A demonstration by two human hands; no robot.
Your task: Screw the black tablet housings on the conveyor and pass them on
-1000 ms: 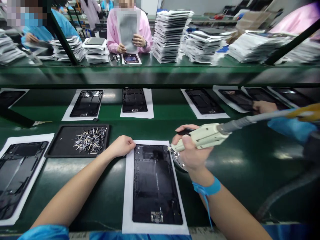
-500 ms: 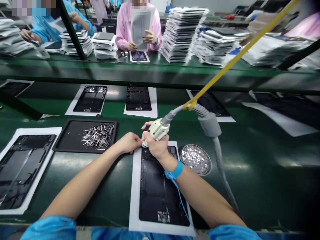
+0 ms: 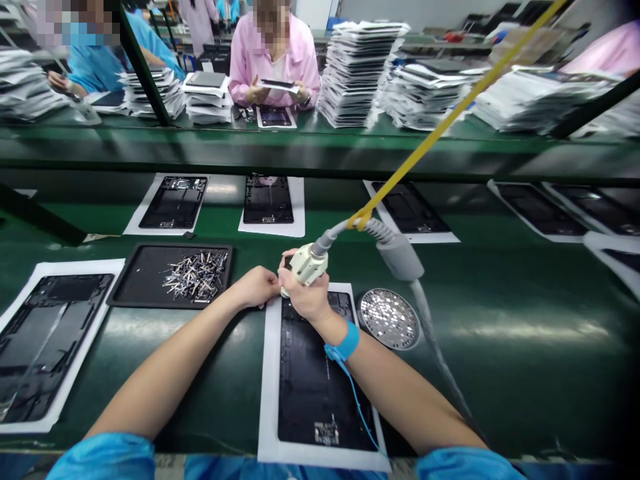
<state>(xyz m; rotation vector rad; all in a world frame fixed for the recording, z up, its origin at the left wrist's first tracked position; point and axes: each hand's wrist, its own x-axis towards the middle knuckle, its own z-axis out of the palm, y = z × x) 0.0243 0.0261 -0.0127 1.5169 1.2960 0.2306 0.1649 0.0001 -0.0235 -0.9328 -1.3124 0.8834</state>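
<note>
Presently, the right hand [image 3: 311,300] is grasping the pale tool [image 3: 308,264] over one far corner of the black panel [image 3: 310,380] below it, beside the left hand [image 3: 257,287] whose grip I cannot tell, so work seems unfinished, its remaining amount unclear.

The right hand [image 3: 311,297] grips a cream tool [image 3: 306,265].

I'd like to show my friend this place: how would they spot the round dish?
On the green table, find the dark panel on white paper under the right hand. The dish sits just right of the paper's upper end, by the grey cable. It is round and full of shiny bits; the black tray is rectangular.
</note>
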